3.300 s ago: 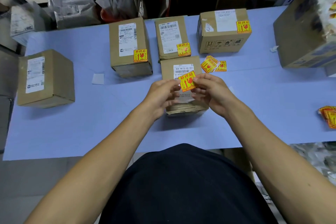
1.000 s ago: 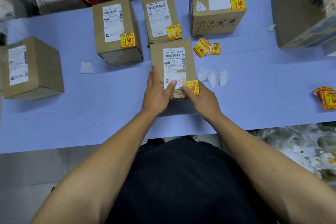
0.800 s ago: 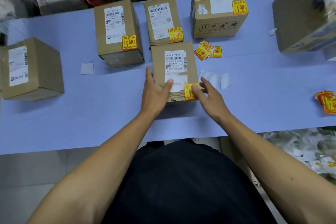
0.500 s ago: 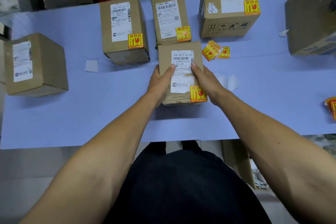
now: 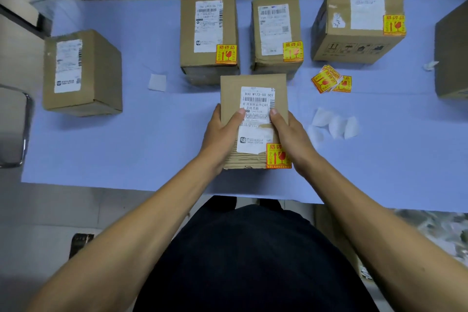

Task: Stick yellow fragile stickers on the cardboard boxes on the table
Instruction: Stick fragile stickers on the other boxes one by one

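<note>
At the far left of the table stood the bare box — white label, no sticker visible — well apart from both hands and nearer the left one. The left hand clasped the left side of the held box, thumb on the label; the right hand clasped the right side the same way, just beside the fresh sticker at the near right corner. This box's long axis ran straight away from the person, toward the stickered row behind it. Further right, beyond the right hand, lay the loose stickers, nearer that hand — so it seemed the one to fetch the next sticker, while the bare box lay leftward.
</note>
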`<state>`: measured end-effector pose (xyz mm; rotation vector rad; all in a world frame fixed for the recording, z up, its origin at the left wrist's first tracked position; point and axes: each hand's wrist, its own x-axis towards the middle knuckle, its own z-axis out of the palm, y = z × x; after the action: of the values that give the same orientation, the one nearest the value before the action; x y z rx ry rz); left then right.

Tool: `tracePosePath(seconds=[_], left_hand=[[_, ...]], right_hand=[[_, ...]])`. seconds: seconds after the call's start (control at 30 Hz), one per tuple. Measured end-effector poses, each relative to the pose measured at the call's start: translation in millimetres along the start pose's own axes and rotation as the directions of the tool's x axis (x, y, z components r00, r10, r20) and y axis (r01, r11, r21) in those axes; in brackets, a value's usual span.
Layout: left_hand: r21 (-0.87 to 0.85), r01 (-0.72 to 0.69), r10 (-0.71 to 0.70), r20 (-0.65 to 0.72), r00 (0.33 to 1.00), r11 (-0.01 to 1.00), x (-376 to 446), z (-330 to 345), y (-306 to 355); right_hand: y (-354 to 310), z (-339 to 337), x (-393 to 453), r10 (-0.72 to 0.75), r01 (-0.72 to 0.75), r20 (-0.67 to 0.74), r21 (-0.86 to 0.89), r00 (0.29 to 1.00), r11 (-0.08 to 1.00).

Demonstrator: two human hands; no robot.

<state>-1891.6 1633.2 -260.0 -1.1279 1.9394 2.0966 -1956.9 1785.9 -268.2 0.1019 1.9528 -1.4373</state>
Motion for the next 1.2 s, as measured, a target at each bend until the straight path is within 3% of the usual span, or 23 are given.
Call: tracePosePath(seconds=[0.3, 0.5, 0.93, 1.2], left_hand=[[-0.039, -0.018, 0.011, -0.183, 0.983, 0.999, -9, -134, 11], [-0.095, -0.034, 0.010, -0.248, 0.969, 0.995, 22, -203, 20], [-0.070, -0.013, -0.001, -0.193, 0.981, 0.997, 142, -258, 40], [0.071, 0.042, -0.023, -0.255, 0.967, 0.997, 181, -262, 52]], right_hand=[[-40, 125, 11, -0.019, 0.041, 0.222, -0.093, 0.975, 0.995], [-72, 195, 43, -0.004, 0.031, 0.268, -0.096, 0.963, 0.995], [-125, 254, 137, 0.066, -0.047, 0.154, -0.127, 0.986, 0.991], [-137, 270, 166, 0.142, -0.139, 0.026, -0.080, 0.990, 0.987]])
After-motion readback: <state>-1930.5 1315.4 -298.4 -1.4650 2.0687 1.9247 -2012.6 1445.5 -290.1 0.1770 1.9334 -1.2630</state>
